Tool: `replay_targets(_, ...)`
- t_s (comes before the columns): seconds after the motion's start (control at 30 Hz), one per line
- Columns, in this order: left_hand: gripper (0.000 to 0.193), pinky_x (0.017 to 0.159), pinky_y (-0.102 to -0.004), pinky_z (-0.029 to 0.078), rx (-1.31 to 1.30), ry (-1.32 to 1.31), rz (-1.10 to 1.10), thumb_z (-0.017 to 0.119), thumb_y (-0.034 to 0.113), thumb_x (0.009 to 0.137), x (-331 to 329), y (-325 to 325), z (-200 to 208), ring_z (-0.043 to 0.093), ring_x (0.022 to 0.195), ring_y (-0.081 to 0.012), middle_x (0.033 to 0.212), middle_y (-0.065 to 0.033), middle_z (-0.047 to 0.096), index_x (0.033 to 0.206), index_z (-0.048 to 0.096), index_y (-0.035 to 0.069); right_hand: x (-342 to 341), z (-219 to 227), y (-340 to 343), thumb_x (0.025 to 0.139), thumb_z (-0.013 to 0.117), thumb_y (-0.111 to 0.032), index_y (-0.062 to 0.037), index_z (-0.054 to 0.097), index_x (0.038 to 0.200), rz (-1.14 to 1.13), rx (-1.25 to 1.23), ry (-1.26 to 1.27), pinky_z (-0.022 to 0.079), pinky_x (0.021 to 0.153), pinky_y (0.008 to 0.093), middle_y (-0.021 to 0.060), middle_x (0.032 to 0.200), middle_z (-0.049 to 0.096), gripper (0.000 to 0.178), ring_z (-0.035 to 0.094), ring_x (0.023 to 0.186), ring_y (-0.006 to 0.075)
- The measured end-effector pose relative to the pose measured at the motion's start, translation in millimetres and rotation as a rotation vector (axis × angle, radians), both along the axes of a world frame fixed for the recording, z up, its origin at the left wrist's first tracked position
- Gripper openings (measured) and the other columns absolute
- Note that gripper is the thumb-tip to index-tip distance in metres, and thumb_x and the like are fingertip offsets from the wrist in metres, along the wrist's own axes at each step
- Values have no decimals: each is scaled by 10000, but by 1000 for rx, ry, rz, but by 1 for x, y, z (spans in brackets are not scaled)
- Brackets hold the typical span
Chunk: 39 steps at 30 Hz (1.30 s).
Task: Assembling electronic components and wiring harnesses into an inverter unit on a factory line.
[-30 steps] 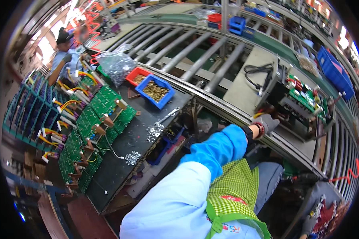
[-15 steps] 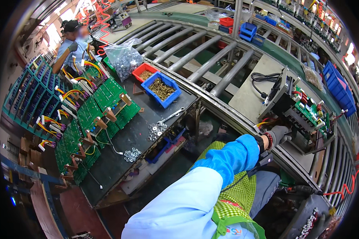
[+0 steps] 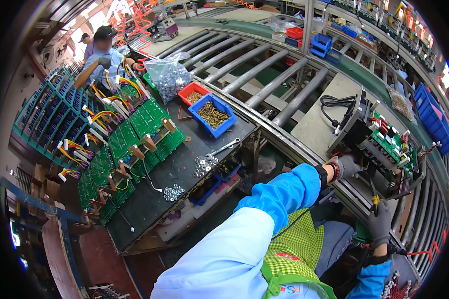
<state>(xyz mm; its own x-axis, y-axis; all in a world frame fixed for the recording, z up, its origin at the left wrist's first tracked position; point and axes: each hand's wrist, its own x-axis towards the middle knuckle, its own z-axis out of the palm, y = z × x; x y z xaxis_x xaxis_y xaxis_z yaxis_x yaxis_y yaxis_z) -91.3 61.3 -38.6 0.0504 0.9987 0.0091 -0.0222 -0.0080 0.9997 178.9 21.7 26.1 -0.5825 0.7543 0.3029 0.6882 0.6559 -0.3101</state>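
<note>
Your right hand (image 3: pixel 380 222), in a grey glove, is up beside the unit (image 3: pixel 384 149) with a yellow-handled tool (image 3: pixel 375 200) in its grip, the narrow dark end pointed at the unit's near side; half a second ago no tool stood there. Your left hand (image 3: pixel 347 167) has stayed at the unit's near left corner throughout, so the work, it would seem, has gone from one hand to both. The unit, a dark frame with a green board (image 3: pixel 390 142) facing up, sits on a pale plate (image 3: pixel 309 130) over the rollers (image 3: pixel 302 94), a black cable (image 3: pixel 334 103) looped at its far left. To your left, the desk (image 3: pixel 147 214) carries loose nuts (image 3: pixel 173 193), a wrench (image 3: pixel 227 146) and a blue bin (image 3: pixel 219 131) of brass-coloured fasteners, none in either hand. Hard to make out: your left fingertips, lost against the dark frame, so whether they grasp, press or merely rest cannot be told; the tool's exact kind, and whether its tip touches the unit; and the unit's shadowed underside. Your right sleeve (image 3: pixel 373 279) runs off the lower edge, and a red hose (image 3: pixel 435 249) coils away at the dark right rim.
</note>
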Motion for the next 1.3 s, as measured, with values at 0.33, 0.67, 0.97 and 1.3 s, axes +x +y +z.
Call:
replay_targets(0.33, 244, 517, -234, 459, -143, -360, -62, 581, 235, 918, -11, -22, 23, 600, 603, -113, 836, -56, 650, 1030, 635, 25, -24, 16, 9, 727, 548, -42, 13, 537, 924, 12, -59, -121, 465, 777, 447, 192, 1057, 557, 205, 570, 928, 409)
replay_targets(0.67, 241, 535, -274, 463, -56, -30, -87, 581, 250, 906, -26, -28, 38, 599, 591, -118, 781, -58, 650, 916, 675, 28, -61, 21, 29, 744, 563, -87, 26, 535, 884, -19, -22, -139, 458, 774, 468, 213, 1025, 559, 182, 561, 900, 426)
replay_targets(0.97, 302, 451, -215, 328, -295, -201, -157, 485, 323, 977, -57, -38, 25, 401, 541, -39, 589, 57, 431, 955, 634, 61, -39, 48, 15, 756, 582, -169, -14, 585, 940, -16, -109, -255, 486, 782, 472, 184, 996, 562, 240, 585, 920, 395)
replay_targets(1.3, 276, 522, -181, 387, -410, -276, -102, 542, 258, 970, -61, -41, 41, 514, 638, -50, 846, -15, 613, 1028, 617, 0, -63, 46, 11, 788, 544, -198, -37, 625, 986, -70, -249, -314, 494, 859, 454, 186, 1083, 593, 268, 614, 979, 377)
